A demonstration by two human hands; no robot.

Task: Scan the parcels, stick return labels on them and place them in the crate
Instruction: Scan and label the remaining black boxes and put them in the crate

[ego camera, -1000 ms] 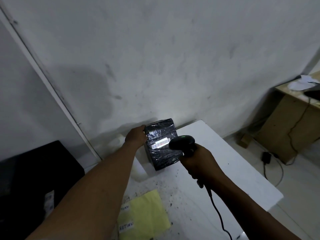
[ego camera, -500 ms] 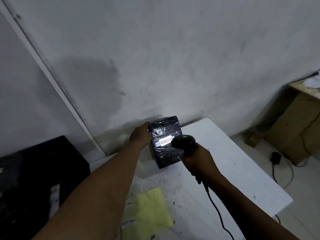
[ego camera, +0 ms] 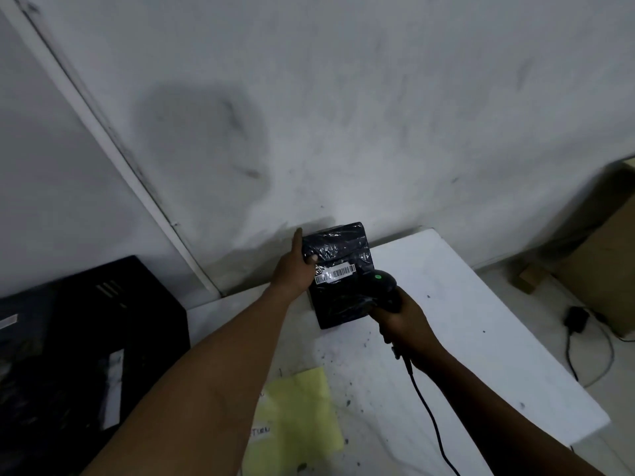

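- Head view: my left hand (ego camera: 294, 269) grips the upper left edge of a black plastic-wrapped parcel (ego camera: 338, 273), thumb pressed on its front face, fingers reaching behind it.
- The parcel stands on its lower end on the white table (ego camera: 481, 341), tilted back toward the wall (ego camera: 343, 115), just ahead of both my hands.
- A white barcode label (ego camera: 335, 273) runs across the parcel's front, just right of my left thumb and just left of the scanner's head.
- My right hand (ego camera: 400, 322) is clamped round the handle of a black barcode scanner (ego camera: 383, 290); the scanner's head nearly meets the parcel's lower right front, and a green light shows on top of it.
- The scanner's black cable (ego camera: 431, 417) drops from below my right hand and trails back along my right forearm.
- A yellow sheet (ego camera: 299, 417) lies on the table between my forearms, close to me; a small white label (ego camera: 260, 431) with handwriting sits at its left edge.
- A black crate (ego camera: 86, 338) sits to the left of my left arm, beside the table.
- A black adapter (ego camera: 576, 317) with a wire lies on the floor, well to the right of my right hand.
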